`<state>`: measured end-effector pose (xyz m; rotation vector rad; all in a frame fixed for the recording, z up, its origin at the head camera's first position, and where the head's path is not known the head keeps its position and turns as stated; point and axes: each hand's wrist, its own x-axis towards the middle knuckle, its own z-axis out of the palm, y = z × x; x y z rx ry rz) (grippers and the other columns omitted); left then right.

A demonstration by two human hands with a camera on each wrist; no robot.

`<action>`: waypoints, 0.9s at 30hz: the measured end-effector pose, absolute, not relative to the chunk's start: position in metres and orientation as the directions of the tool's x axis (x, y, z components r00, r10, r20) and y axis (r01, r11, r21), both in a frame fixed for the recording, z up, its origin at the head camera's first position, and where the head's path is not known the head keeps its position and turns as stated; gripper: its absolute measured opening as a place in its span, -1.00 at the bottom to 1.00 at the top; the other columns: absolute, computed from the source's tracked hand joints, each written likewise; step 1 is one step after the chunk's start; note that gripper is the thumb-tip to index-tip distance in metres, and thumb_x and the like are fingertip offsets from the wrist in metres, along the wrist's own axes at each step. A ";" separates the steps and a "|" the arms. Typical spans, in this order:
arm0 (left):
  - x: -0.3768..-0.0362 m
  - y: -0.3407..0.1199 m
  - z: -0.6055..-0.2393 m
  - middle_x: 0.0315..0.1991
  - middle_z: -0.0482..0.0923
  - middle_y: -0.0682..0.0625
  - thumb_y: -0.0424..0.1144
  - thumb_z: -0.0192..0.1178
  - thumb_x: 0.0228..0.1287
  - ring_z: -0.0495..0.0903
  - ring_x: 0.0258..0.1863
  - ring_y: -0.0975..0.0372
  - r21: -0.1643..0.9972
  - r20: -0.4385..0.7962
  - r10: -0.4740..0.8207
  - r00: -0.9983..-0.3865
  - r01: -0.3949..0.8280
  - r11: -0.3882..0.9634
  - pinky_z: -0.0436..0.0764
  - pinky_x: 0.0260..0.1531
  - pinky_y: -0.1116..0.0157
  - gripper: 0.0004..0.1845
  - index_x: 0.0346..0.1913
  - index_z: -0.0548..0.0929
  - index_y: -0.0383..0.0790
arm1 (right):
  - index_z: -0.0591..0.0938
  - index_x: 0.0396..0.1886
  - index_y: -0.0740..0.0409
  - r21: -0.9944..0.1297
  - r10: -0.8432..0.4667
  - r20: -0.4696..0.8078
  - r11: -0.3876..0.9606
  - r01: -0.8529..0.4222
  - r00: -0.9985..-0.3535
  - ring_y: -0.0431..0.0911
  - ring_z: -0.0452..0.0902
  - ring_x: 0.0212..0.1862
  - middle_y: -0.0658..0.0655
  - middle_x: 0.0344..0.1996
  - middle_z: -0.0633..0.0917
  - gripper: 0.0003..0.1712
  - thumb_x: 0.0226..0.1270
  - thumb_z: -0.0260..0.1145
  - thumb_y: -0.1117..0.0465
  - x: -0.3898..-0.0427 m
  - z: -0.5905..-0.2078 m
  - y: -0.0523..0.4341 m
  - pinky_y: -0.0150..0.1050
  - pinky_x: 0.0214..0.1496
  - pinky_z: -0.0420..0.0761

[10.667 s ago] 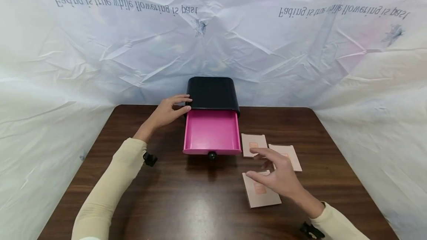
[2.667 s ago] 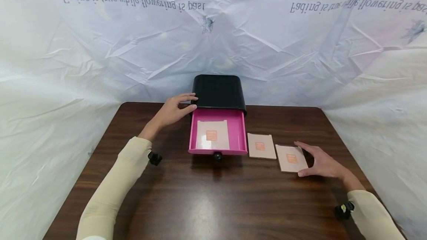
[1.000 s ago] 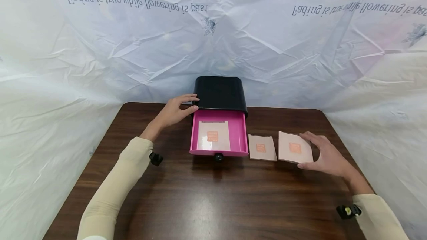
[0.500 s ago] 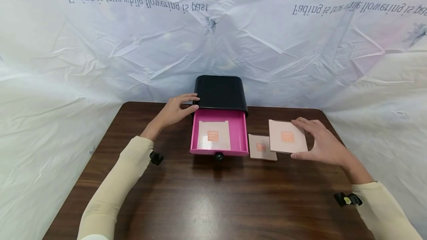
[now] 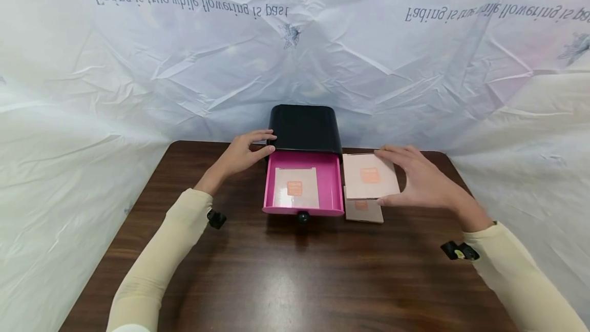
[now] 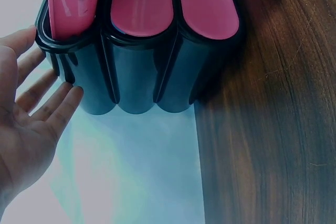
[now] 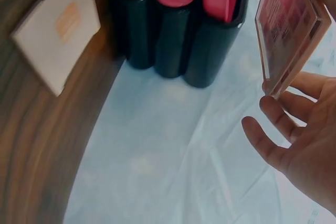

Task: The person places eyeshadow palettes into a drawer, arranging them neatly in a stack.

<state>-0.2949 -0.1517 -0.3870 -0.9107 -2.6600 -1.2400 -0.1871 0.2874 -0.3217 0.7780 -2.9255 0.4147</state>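
My right hand (image 5: 421, 181) pinches a square beige eyeshadow palette (image 5: 369, 175) with an orange label by its edges. It is held above the table, just right of the pink drawer (image 5: 329, 181). The right wrist view shows the palette's see-through underside (image 7: 283, 30) with a grid of pans. Below it, partly covered, a second palette (image 5: 364, 214) lies on the table. A third palette (image 5: 296, 196) lies flat in the pulled-out top drawer, toward its left side. My left hand (image 5: 239, 152) rests with extended fingers against the left side of the black drawer unit (image 5: 304, 127).
The unit has three stacked levels; its two lower pink drawers (image 6: 143, 9) are closed. A round black knob (image 5: 302, 217) sticks out from the open drawer's front. Behind the dark wooden table (image 5: 276, 281) hangs a wrinkled white sheet (image 5: 221, 76) with printed lettering.
One palette went from the table into the drawer earlier. My right hand has since lifted another and carried it left and up, over the remaining one. The left hand stays at the unit.
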 end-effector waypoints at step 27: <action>-0.295 -0.151 -0.387 0.48 0.39 -0.01 0.05 0.23 0.48 0.48 0.38 0.05 0.655 0.304 0.478 -0.824 0.545 0.524 0.58 0.25 0.03 -0.49 0.37 0.59 -0.08 | 0.44 0.50 0.07 -0.272 -0.616 0.187 0.716 -0.643 -0.765 0.01 0.32 0.25 0.17 0.45 0.42 0.25 -0.13 0.51 -0.51 -0.211 -0.346 0.171 0.04 0.20 0.56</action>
